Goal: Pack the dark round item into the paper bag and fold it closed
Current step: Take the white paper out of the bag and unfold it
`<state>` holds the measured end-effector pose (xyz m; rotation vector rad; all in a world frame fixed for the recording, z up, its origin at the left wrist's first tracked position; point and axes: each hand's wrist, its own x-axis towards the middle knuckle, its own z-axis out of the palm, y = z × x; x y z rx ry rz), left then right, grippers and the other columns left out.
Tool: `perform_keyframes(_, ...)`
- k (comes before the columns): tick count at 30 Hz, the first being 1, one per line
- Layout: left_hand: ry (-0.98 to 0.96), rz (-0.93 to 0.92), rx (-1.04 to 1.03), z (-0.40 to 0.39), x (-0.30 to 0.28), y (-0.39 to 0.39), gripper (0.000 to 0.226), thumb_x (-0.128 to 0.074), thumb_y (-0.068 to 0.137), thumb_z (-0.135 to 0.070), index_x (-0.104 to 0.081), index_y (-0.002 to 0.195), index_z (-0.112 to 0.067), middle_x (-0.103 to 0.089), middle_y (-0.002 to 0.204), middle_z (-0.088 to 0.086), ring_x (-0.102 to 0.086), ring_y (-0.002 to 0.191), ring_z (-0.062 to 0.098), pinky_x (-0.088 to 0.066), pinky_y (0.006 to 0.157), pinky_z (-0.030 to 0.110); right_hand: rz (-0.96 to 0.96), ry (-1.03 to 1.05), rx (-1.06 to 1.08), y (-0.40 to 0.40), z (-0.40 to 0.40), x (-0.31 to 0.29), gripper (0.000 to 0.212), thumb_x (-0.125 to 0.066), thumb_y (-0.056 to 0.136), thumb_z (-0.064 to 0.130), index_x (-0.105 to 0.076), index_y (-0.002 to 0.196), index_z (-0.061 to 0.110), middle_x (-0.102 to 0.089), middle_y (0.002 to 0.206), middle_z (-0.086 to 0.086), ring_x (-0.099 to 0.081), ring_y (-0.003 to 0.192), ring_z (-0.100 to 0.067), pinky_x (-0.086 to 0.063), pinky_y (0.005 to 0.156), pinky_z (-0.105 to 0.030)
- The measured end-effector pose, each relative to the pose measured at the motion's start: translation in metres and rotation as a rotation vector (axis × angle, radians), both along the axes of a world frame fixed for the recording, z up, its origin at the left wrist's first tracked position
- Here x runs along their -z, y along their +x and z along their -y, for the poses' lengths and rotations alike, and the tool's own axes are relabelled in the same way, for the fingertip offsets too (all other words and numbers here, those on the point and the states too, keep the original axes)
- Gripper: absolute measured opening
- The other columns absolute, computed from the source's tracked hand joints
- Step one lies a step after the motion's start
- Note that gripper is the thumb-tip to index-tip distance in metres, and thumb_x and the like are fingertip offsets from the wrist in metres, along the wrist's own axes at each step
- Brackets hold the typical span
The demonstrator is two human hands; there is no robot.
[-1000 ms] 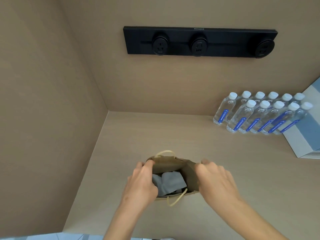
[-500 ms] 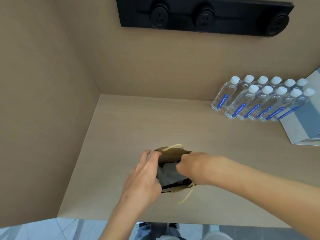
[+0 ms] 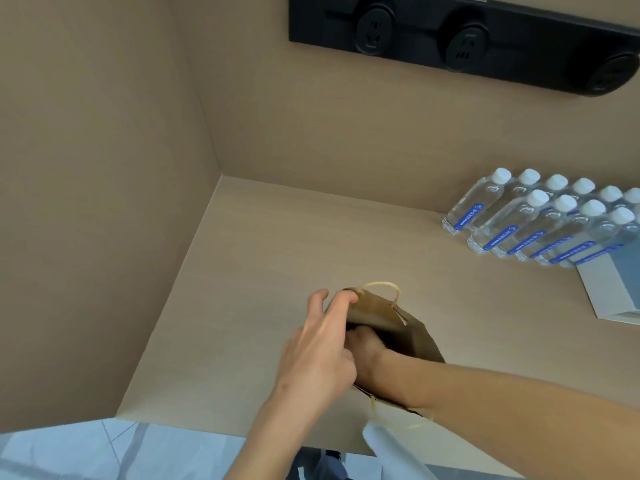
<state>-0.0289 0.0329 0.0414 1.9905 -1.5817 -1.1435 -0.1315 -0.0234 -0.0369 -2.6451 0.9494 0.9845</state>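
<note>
- Left hand (image 3: 320, 351): fingers curled over the near-left rim of the paper bag (image 3: 391, 323), its grip pinching the mouth wide.
- Right hand (image 3: 365, 344): sunk inside the bag; grip hidden, cannot tell. Dark round item unseen, presumably below it.
- Counter (image 3: 277, 271): carries the bag.

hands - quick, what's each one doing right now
Left hand: closed on the rim of the paper bag, pinching it at the bag's left side.
Right hand: reaching into the bag's mouth; fingers hidden, grip cannot be told.
</note>
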Motion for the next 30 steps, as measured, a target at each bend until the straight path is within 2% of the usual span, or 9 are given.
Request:
perform_keyframes(4, -0.012, 0.027, -0.016, -0.001, -0.002, 0.003, 0.075, -0.041, 0.073, 0.004, -0.028, 0.123, -0.051, -0.02, 0.154, -0.01, -0.061, 0.104, 0.033, -0.054, 0.083, 0.047, 0.037, -0.045, 0.071, 0.007, -0.004, -0.012, 0.038, -0.047, 0.097, 0.019, -0.054, 0.132, 0.01, -0.059, 0.133, -0.013, -0.057, 0.12, -0.032, -0.045, 0.098, -0.042)
perform_keyframes(8, -0.101, 0.009, -0.058, 0.003, -0.001, 0.018, 0.07, -0.044, 0.075, 0.0, -0.031, 0.12, -0.052, -0.027, 0.149, -0.01, -0.059, 0.111, 0.031, -0.053, 0.087, 0.045, 0.143, 0.029, 0.338, 0.009, 0.009, -0.056, 0.02, -0.047, 0.091, 0.016, -0.065, 0.101, 0.013, -0.068, 0.103, -0.012, -0.067, 0.092, -0.033, -0.052, 0.07, -0.038)
perform_keyframes(11, -0.241, -0.12, -0.119, 0.005, -0.002, 0.028, 0.065, -0.054, 0.081, -0.01, -0.037, 0.121, -0.058, -0.038, 0.136, -0.02, -0.057, 0.107, 0.014, -0.05, 0.089, 0.031, 0.406, 0.07, 0.606, -0.012, 0.02, -0.104, 0.024, -0.046, 0.093, 0.017, -0.052, 0.069, 0.02, -0.052, 0.071, -0.004, -0.053, 0.065, -0.025, -0.042, 0.056, -0.031)
perform_keyframes(13, -0.331, -0.183, -0.184, 0.004, -0.007, 0.033, 0.06, -0.059, 0.084, -0.019, -0.04, 0.12, -0.063, -0.042, 0.125, -0.029, -0.056, 0.085, 0.001, -0.045, 0.079, 0.015, 0.606, 0.144, 0.756, -0.03, 0.019, -0.134, 0.036, -0.047, 0.093, 0.016, -0.04, 0.057, 0.015, -0.037, 0.061, -0.001, -0.035, 0.057, -0.02, -0.029, 0.052, -0.03)
perform_keyframes(18, -0.469, -0.4, -0.449, -0.01, -0.028, 0.041, 0.045, -0.058, 0.09, -0.007, -0.059, 0.103, -0.05, -0.062, 0.097, -0.022, -0.065, 0.076, 0.013, -0.061, 0.068, 0.035, 1.166, 0.572, 1.232, -0.07, -0.005, -0.173, 0.028, -0.054, 0.095, 0.018, -0.061, 0.092, -0.008, -0.057, 0.076, -0.012, -0.054, 0.07, -0.022, -0.038, 0.064, -0.037)
perform_keyframes(21, -0.465, -0.579, -0.468, -0.021, -0.051, 0.032, 0.04, -0.056, 0.092, 0.004, -0.064, 0.099, -0.034, -0.071, 0.07, 0.0, -0.065, 0.058, 0.011, -0.057, 0.054, 0.021, 1.507, 0.922, 1.415, -0.076, -0.017, -0.184, 0.031, -0.055, 0.094, 0.012, -0.06, 0.11, -0.014, -0.067, 0.099, -0.023, -0.063, 0.089, -0.033, -0.051, 0.074, -0.041)
perform_keyframes(23, -0.394, -0.69, -0.368, -0.027, -0.068, 0.019, 0.021, -0.063, 0.09, -0.012, -0.062, 0.107, -0.025, -0.071, 0.058, 0.007, -0.064, 0.051, 0.012, -0.055, 0.051, 0.023, 1.671, 1.049, 1.484, -0.075, -0.025, -0.188, 0.034, -0.055, 0.092, 0.013, -0.06, 0.112, -0.014, -0.069, 0.105, -0.025, -0.066, 0.092, -0.034, -0.054, 0.078, -0.041)
perform_keyframes(26, -0.325, -0.887, -0.236, -0.031, -0.091, 0.0, 0.055, -0.067, 0.065, -0.043, -0.057, 0.116, -0.028, -0.066, 0.05, 0.006, -0.06, 0.047, 0.012, -0.052, 0.05, 0.019, 1.812, 1.148, 1.493, -0.073, -0.034, -0.187, 0.032, -0.057, 0.091, 0.017, -0.067, 0.108, -0.009, -0.069, 0.114, -0.028, -0.069, 0.098, -0.036, -0.054, 0.086, -0.048)
perform_keyframes(30, -0.422, -1.005, -0.223, -0.023, -0.111, -0.012, 0.054, -0.075, 0.061, -0.034, -0.061, 0.112, -0.037, -0.072, 0.063, 0.013, -0.062, 0.053, 0.015, -0.05, 0.052, 0.016, 1.813, 1.085, 1.42, -0.073, -0.043, -0.19, 0.028, -0.059, 0.091, 0.022, -0.075, 0.098, 0.0, -0.074, 0.108, -0.023, -0.073, 0.095, -0.034, -0.06, 0.076, -0.039)
